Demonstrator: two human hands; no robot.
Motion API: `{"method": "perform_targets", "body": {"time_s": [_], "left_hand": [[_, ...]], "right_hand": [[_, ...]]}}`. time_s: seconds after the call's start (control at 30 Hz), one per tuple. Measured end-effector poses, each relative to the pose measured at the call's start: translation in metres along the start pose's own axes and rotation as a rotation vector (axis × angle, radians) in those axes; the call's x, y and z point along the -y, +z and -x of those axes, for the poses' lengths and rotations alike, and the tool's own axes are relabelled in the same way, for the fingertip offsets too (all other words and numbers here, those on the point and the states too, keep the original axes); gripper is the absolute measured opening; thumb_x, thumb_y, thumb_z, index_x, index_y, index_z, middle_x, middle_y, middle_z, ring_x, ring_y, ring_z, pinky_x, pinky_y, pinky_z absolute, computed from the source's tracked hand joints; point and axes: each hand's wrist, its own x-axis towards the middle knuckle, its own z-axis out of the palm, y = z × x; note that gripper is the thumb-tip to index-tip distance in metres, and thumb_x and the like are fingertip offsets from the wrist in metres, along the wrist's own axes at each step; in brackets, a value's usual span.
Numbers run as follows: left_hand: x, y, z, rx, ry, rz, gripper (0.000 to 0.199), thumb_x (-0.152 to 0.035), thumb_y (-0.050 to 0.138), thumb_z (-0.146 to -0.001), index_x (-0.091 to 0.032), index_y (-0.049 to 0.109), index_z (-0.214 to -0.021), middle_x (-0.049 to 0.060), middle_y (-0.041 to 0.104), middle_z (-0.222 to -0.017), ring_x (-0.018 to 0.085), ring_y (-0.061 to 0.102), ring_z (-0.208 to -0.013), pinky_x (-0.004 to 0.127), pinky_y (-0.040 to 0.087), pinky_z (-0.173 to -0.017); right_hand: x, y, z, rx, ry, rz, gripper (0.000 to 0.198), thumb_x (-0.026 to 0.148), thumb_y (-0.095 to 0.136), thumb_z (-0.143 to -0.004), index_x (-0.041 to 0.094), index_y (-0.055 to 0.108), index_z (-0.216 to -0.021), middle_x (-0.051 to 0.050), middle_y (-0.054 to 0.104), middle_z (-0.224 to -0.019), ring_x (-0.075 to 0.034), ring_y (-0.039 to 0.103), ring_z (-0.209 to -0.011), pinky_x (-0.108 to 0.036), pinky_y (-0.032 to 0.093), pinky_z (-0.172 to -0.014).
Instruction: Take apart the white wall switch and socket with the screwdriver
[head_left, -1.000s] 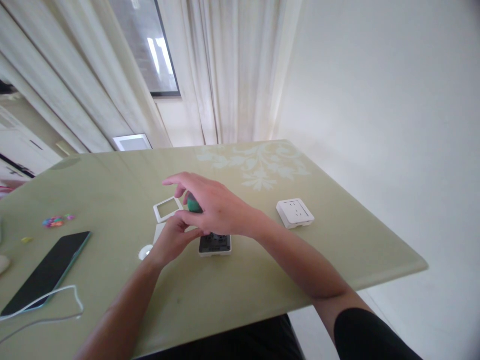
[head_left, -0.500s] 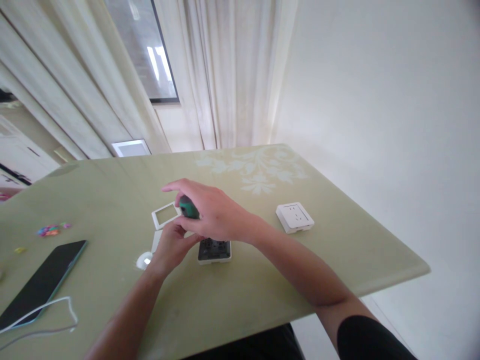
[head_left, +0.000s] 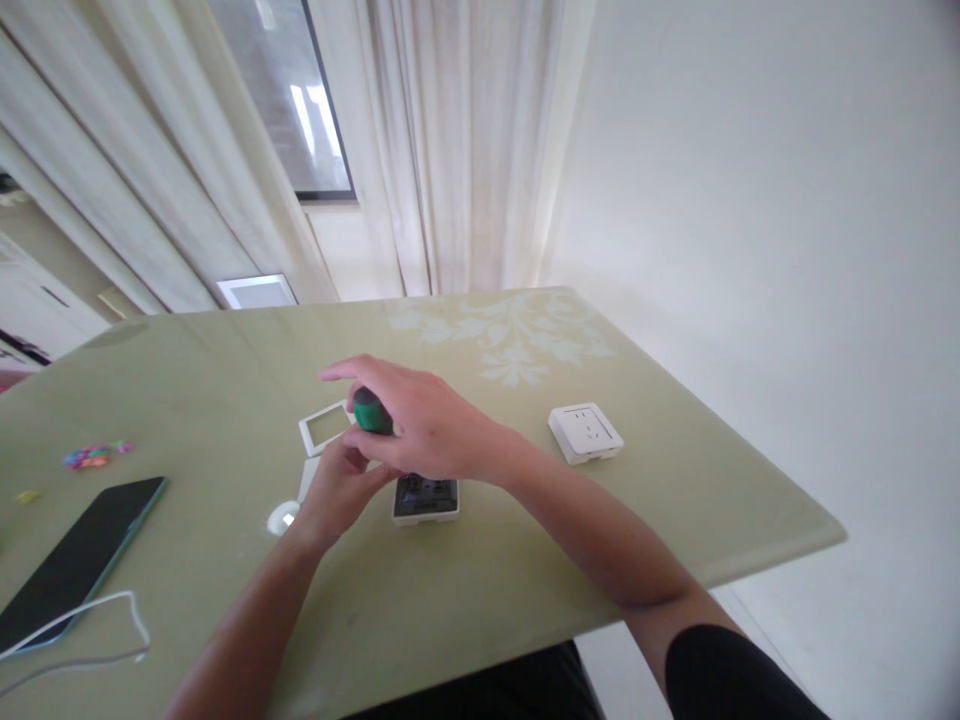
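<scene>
My right hand is wrapped around a screwdriver with a green and black handle, its index finger reaching out past the handle. Below the palm a wall socket lies on the table, dark inner side up within a white rim. The screwdriver's tip is hidden behind my hands. My left hand is closed under the right one, its thumb at the socket's far left edge; what its fingers grip is hidden. Just left of them lie a white square frame and a white plate, partly covered.
A second white socket stands on the right. A small white round thing sits beside my left wrist. To the left are a dark phone, a white cable and small colourful pieces. The table ends near the wall.
The view has shifted slightly, so everything sits a little further left. The screwdriver handle has turned a bit and shows more green. Both hands keep their places at the socket.
</scene>
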Motion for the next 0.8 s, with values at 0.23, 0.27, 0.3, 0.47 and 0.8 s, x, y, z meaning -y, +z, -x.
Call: {"method": "perform_targets", "body": {"time_s": [0.23, 0.27, 0.3, 0.47, 0.8], "left_hand": [[0.005, -0.008, -0.001, 0.085, 0.024, -0.095, 0.032, -0.052, 0.089, -0.084, -0.021, 0.084, -0.081, 0.009, 0.087, -0.089, 0.031, 0.081, -0.090, 0.039, 0.066, -0.081], [0.008, -0.008, -0.002, 0.070, 0.020, -0.114, 0.031, -0.050, 0.089, -0.084, -0.020, 0.084, -0.082, 0.008, 0.087, -0.090, 0.031, 0.081, -0.090, 0.039, 0.066, -0.080], [0.011, -0.006, -0.002, 0.056, 0.014, -0.132, 0.030, -0.049, 0.090, -0.084, -0.020, 0.084, -0.083, 0.008, 0.087, -0.089, 0.031, 0.081, -0.089, 0.039, 0.066, -0.078], [0.019, -0.006, -0.001, 0.107, -0.014, -0.187, 0.042, -0.055, 0.088, -0.087, -0.017, 0.084, -0.104, 0.012, 0.087, -0.107, 0.035, 0.082, -0.101, 0.046, 0.067, -0.089], [0.006, -0.005, 0.008, 0.373, 0.019, -0.556, 0.070, -0.055, 0.093, -0.080, -0.026, 0.073, -0.141, 0.014, 0.076, -0.143, 0.041, 0.070, -0.133, 0.054, 0.054, -0.116]], "right_hand": [[0.000, -0.002, 0.000, 0.003, 0.022, 0.007, 0.054, 0.020, 0.072, -0.102, 0.017, 0.053, -0.153, -0.005, 0.074, -0.123, -0.019, 0.071, -0.110, -0.031, 0.053, -0.101], [0.000, -0.001, 0.000, 0.005, 0.025, 0.006, 0.055, 0.020, 0.073, -0.101, 0.017, 0.053, -0.153, -0.006, 0.074, -0.123, -0.020, 0.070, -0.110, -0.032, 0.054, -0.101], [0.000, -0.001, 0.000, 0.008, 0.028, 0.003, 0.056, 0.020, 0.073, -0.101, 0.017, 0.053, -0.153, -0.006, 0.074, -0.123, -0.020, 0.070, -0.110, -0.032, 0.054, -0.101], [0.000, 0.002, 0.000, 0.005, 0.040, -0.019, 0.053, 0.020, 0.070, -0.103, 0.019, 0.054, -0.153, -0.006, 0.076, -0.123, -0.021, 0.071, -0.108, -0.034, 0.053, -0.099], [0.004, -0.032, 0.015, -0.393, 0.011, -0.188, 0.049, 0.028, 0.075, -0.101, 0.024, 0.056, -0.146, 0.002, 0.075, -0.103, -0.013, 0.072, -0.090, -0.028, 0.059, -0.089]]}}
